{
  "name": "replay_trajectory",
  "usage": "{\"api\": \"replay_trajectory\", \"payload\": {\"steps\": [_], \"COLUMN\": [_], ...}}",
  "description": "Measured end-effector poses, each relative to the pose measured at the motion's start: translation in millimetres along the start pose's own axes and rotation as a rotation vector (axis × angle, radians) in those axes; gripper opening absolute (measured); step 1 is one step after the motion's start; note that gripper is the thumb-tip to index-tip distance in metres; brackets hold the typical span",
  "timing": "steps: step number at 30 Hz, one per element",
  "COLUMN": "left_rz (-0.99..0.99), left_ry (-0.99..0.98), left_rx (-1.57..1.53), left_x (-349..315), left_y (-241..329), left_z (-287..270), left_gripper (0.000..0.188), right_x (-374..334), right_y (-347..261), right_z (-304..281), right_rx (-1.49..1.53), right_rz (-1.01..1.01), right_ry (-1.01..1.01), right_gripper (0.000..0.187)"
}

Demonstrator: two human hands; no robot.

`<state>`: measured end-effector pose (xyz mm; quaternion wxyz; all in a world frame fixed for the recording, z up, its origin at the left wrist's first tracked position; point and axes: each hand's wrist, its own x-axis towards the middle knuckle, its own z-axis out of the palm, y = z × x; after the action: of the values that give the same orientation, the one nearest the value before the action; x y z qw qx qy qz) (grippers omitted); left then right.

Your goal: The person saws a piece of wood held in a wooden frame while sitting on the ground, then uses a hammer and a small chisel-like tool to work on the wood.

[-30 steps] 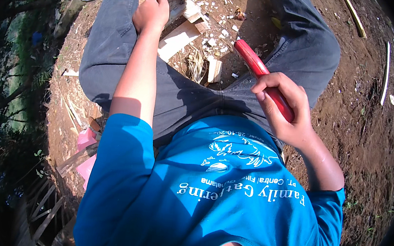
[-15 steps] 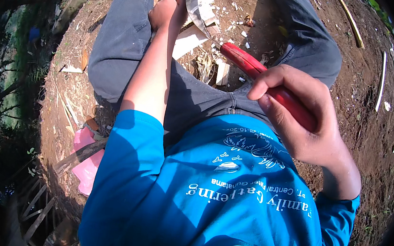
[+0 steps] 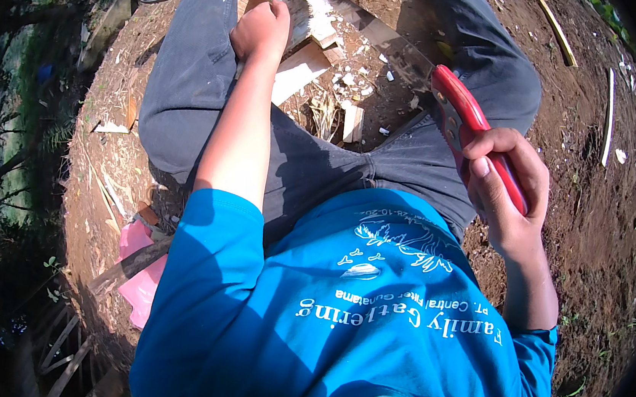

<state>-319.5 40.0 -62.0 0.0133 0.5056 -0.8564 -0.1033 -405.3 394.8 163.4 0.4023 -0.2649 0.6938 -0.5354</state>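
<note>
My right hand (image 3: 508, 175) is wrapped round the red handle of a long-bladed machete (image 3: 401, 53). Its broad, shiny blade slants up and left from the handle, with the far end close to a pale piece of wood (image 3: 300, 24) between my legs. My left hand (image 3: 263, 31) is closed on that wood's near left side; its fingertips are mostly hidden. Beneath lies another pale board (image 3: 299, 73), bright in the sun. The blade looks apart from my left hand, though I cannot tell whether its tip touches the wood.
Wood chips (image 3: 348, 79) and a small block (image 3: 353, 124) lie on the brown soil between my legs. A pink plastic sheet or bag (image 3: 142, 289) sits at the left under a dark stick (image 3: 132, 265). Long pale strips (image 3: 555, 26) lie at the right.
My right hand has turned the machete and moved its handle to the right, so the blade's broad side now shows and lies farther from my left hand. My left hand stays nearly in place.
</note>
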Motion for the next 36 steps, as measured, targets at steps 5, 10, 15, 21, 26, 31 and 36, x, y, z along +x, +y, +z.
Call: {"api": "replay_trajectory", "payload": {"steps": [5, 10, 15, 21, 26, 31, 36], "left_rz": [-0.005, -0.074, -0.045, -0.035, -0.003, -0.05, 0.022], "left_ry": [-0.005, -0.1, -0.062, -0.095, -0.06, -0.022, -0.186], "left_rx": [0.026, -0.061, -0.124, -0.074, -0.003, 0.086, 0.117], "left_x": [5, -5, 1, 2, 0, 4, -1], "left_y": [-7, 12, 1, 3, 9, 5, 15], "left_z": [7, -11, 3, -1, -1, 7, -12], "left_gripper": [0.053, 0.058, 0.056, 0.055, 0.055, 0.06, 0.079], "right_x": [64, 150, 200, 184, 129, 45, -12], "right_y": [28, 50, 66, 60, 55, 35, 17], "right_z": [38, 79, 105, 88, 63, 15, -39], "right_rx": [0.107, -0.005, 0.028, 0.01, 0.033, 0.086, 0.006], "right_rz": [-0.109, -0.329, -0.313, -0.214, -0.263, -0.091, -0.09], "right_ry": [0.0, 0.162, 0.151, -0.018, -0.047, -0.118, -0.081], "right_gripper": [0.01, 0.017, 0.019, 0.013, 0.017, 0.015, 0.01]}}
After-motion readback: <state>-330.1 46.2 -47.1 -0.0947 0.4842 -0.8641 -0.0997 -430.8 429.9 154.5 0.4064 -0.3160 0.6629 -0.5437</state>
